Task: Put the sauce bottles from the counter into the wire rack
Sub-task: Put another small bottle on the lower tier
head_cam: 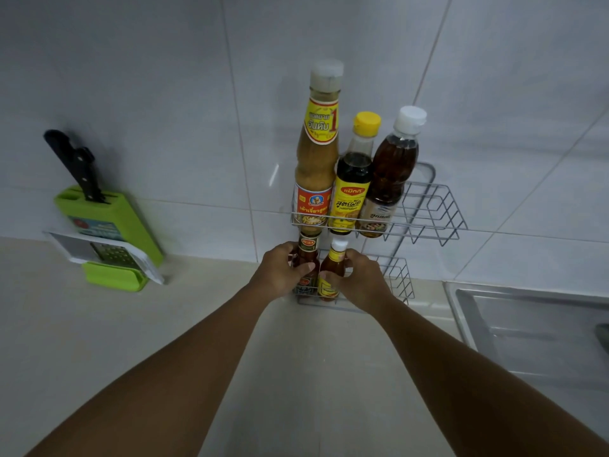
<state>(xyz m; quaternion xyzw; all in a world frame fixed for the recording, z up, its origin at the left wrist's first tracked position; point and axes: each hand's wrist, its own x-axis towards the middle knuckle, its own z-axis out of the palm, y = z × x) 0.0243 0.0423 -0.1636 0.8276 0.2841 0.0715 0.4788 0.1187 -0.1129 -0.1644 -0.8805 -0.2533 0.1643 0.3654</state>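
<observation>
A two-tier wire rack (pixel 435 209) hangs on the tiled wall. Its upper tier holds a tall tan sauce bottle (pixel 316 153), a dark bottle with a yellow cap (pixel 354 179) and a brown bottle with a white cap (pixel 392 173), side by side. In the lower tier (pixel 400 278) stand two small bottles. My left hand (pixel 280 272) is wrapped around the red-labelled chili sauce bottle (pixel 308 249) on the left. My right hand (pixel 359 278) grips the yellow-labelled sauce bottle (pixel 334 262) beside it. Both bottles stand upright inside the lower basket.
A green knife block (pixel 108 225) with a black-handled knife (pixel 74 163) and a grater (pixel 112 255) leans against the wall at the left. A steel sink (pixel 527 324) lies at the right. The beige counter (pixel 99 341) stretches below.
</observation>
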